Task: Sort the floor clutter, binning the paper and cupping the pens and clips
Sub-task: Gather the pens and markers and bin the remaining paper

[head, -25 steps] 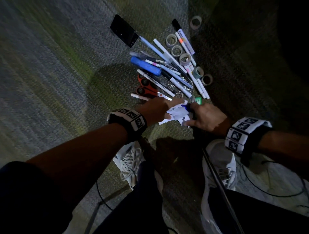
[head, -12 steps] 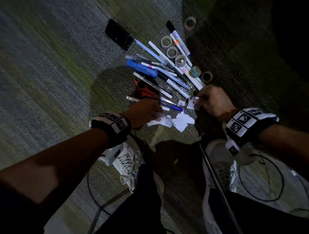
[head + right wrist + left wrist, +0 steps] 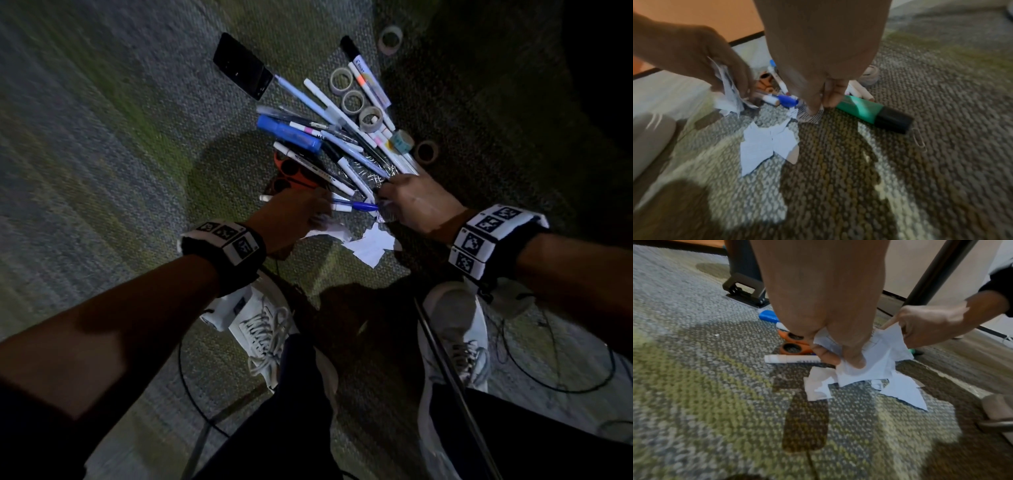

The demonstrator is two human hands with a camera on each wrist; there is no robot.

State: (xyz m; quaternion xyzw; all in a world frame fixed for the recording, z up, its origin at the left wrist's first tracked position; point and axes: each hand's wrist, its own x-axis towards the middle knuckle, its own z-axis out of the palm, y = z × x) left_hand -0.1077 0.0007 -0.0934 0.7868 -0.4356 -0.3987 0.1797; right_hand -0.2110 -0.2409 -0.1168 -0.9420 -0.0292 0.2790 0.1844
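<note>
My left hand [image 3: 318, 219] pinches a bunch of torn white paper scraps [image 3: 869, 368] just above the carpet. My right hand [image 3: 383, 202] pinches a small printed scrap [image 3: 809, 115] that lies against the carpet, beside a blue pen [image 3: 359, 205]. More white scraps [image 3: 370, 245] lie loose between my hands. Behind them is a heap of pens and markers [image 3: 329, 137] with paper clips [image 3: 373, 171] among them. A green highlighter [image 3: 863, 108] and one loose clip [image 3: 919, 139] lie right of my right fingers. No bin or cup is in view.
Orange-handled scissors [image 3: 291, 171] sit under the pens. Several tape rolls [image 3: 352, 101] and a flat black device [image 3: 241, 70] lie at the far side. My white shoes [image 3: 263, 329], a dark pole [image 3: 452, 383] and cables [image 3: 548, 377] are close below my hands.
The hands were together on the paper; my right hand has since moved away to the printed scrap by the blue pen. My left hand has kept its scraps and drawn slightly left.
</note>
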